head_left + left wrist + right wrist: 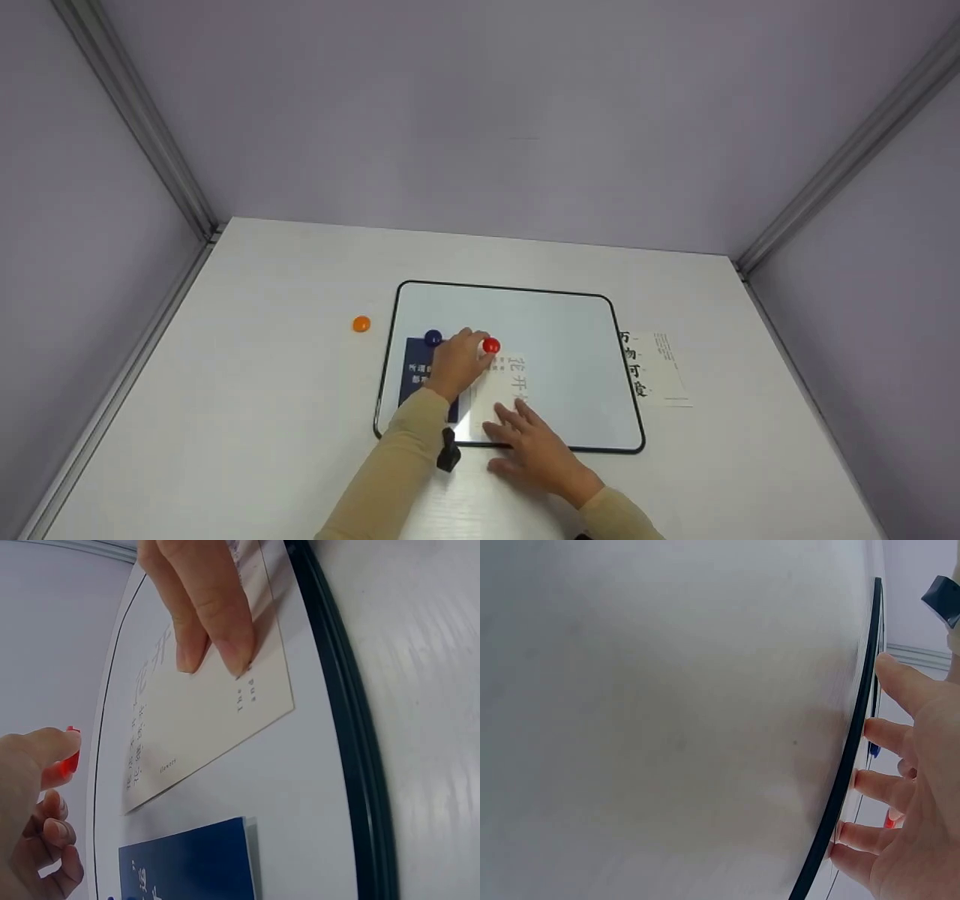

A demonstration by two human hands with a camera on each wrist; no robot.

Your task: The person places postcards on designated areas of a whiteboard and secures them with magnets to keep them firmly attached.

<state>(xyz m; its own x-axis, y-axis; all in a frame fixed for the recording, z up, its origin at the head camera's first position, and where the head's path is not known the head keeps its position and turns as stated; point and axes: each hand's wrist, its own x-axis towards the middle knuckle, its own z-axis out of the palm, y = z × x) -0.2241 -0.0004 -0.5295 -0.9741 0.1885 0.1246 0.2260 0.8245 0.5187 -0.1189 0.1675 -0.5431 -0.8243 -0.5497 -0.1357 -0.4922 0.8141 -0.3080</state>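
Note:
A round red magnet is pinched between the thumb and forefinger of my left hand, at the top of a cream card printed with characters. In the left wrist view this magnet shows at the fingertips, over the whiteboard. My right hand reaches across the board's near edge with fingers spread, and its fingertips press on the lower part of the cream card. Both hands are over the black-framed whiteboard, which lies flat on the table.
Left of the cream card lies a dark blue card, partly under my left arm, with a dark blue magnet on its top edge. An orange magnet sits on the table left of the board. Another printed card lies by the board's right edge.

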